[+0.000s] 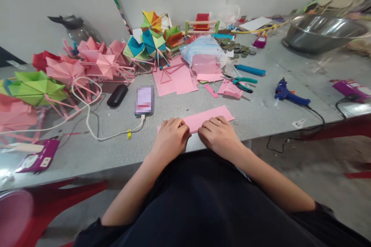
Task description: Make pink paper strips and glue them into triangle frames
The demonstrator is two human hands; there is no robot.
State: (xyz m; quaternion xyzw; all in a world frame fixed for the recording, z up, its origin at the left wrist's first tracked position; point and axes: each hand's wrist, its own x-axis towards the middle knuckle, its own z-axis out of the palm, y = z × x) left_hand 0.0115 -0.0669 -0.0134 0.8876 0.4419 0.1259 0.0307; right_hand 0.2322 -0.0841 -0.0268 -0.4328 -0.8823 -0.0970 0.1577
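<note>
A long strip of pink paper [207, 117] lies near the table's front edge, slightly slanted. My left hand [173, 134] rests on its left part, fingers curled and pressed on the near edge. On the right part, my right hand [217, 133] has its fingers bent over the same edge. Both hands are closed on the paper; their fingertips and thumbs are partly hidden. Beyond the strip lie a pink cutter [211, 90], a stack of small pink paper pieces [230, 89] and pliers with teal handles [242, 83].
A phone [144, 100] with a white cable lies left of my hands, beside a black case [117, 95]. Folded pink paper models [95, 60] crowd the back left. To the right are a blue glue gun [290, 93] and a steel bowl [321, 34]. Red stools stand below.
</note>
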